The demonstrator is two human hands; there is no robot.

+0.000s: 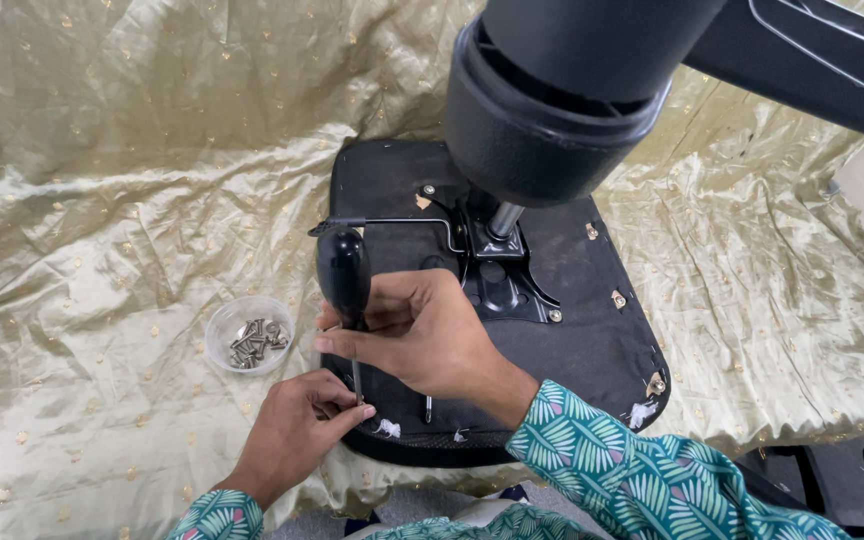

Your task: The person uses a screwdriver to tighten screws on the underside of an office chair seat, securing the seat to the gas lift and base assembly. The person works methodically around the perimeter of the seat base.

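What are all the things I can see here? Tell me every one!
Chair seat: one, black, upside down on the cloth, middle.
Metal bracket: one, black, bolted to the seat's middle.
Chair base hub: one, black, top, close to the camera.
Lever rod: one, thin, black-tipped, across the seat.
Cloth: one, shiny gold-green, under everything.
Bowl: one, clear, left of the seat, holding silvery screws.
Screwdriver: one, black handle, upright at the seat's near edge.
Left hand: steadies the screwdriver's tip.
Right hand: grips the screwdriver.
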